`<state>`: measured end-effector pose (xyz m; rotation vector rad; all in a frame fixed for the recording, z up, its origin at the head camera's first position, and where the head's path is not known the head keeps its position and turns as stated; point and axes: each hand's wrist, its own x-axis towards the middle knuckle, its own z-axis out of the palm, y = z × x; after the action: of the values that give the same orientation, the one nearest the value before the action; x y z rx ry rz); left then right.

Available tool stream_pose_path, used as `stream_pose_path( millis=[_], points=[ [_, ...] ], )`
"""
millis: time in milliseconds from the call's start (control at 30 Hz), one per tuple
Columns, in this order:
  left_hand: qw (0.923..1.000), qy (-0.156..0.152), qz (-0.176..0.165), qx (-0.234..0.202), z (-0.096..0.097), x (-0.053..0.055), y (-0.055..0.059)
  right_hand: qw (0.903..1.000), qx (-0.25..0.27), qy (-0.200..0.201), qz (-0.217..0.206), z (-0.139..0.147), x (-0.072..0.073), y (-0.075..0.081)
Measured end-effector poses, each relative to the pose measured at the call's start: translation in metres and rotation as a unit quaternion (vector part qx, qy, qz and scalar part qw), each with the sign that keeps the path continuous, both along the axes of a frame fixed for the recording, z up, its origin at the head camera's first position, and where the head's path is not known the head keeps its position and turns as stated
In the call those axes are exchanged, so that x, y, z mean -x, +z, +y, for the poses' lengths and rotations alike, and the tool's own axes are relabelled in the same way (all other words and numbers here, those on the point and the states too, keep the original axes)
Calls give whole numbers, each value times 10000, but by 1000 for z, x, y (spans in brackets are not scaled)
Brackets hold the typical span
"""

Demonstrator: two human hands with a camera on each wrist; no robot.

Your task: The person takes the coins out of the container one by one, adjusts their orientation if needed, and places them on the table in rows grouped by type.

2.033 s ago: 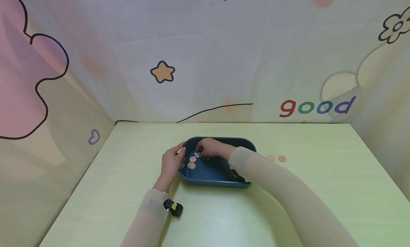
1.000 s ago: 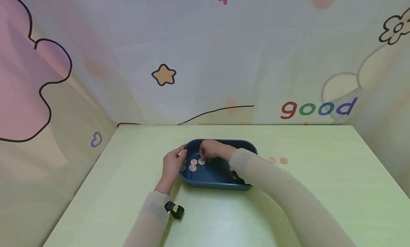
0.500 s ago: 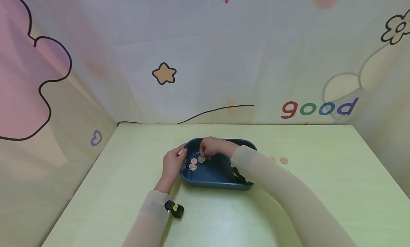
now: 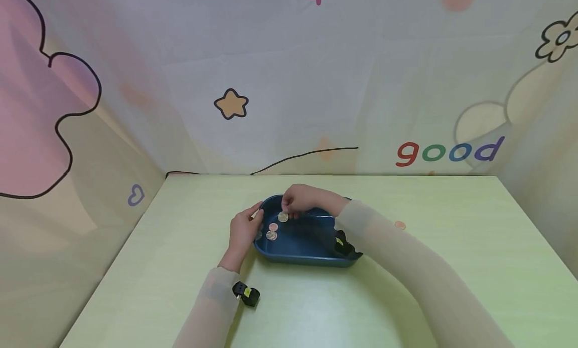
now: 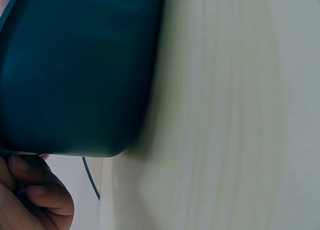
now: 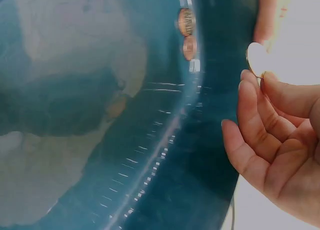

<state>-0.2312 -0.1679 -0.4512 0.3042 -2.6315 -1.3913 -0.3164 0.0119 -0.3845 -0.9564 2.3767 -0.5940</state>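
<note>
A dark blue tray [image 4: 298, 261] with rounded corners sits on the table. My left hand [image 4: 244, 232] holds its left rim; in the left wrist view, that hand's curled fingers [image 5: 49, 194] are at the tray's edge. Between thumb and fingertips, my right hand [image 4: 301, 198] pinches a round, gold-coloured coin [image 4: 283, 216] above the tray's back left part. The right wrist view shows this coin [image 6: 256, 58] bright and tilted, clear of the tray floor. A copper coin [image 4: 273, 227] and a silvery-looking coin [image 4: 271, 235] lie in the tray's left end, touching or nearly so.
A copper coin [image 4: 400, 225] lies on the pale green table [image 4: 149, 268], right of the tray. The right sleeve [image 4: 397, 247] covers part of the tray's right side and the table there. A printed cloth [image 4: 289, 87] stands behind the table.
My right hand has risen and moved back with the pinched coin, away from the two coins in the tray. The right sleeve now hides some table coins. My left hand stays on the rim.
</note>
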Motion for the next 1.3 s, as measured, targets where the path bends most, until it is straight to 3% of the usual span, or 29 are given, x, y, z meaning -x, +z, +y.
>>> stream_pose_path(
  millis=[167,467,967,1300],
  points=[
    [10000,12,-30,54,1,-1,4,9993,265,-47,-255,14,-5,13],
    [9997,-44,133,181,1,-3,4,9945,684,-650,-446,45,-21,26],
    [10000,-3,37,69,0,-1,3,9781,1368,-1425,-650,108,-47,12],
    [9999,7,-9,140,0,-2,3,9710,1349,-1864,-654,141,-61,7]
  ],
)
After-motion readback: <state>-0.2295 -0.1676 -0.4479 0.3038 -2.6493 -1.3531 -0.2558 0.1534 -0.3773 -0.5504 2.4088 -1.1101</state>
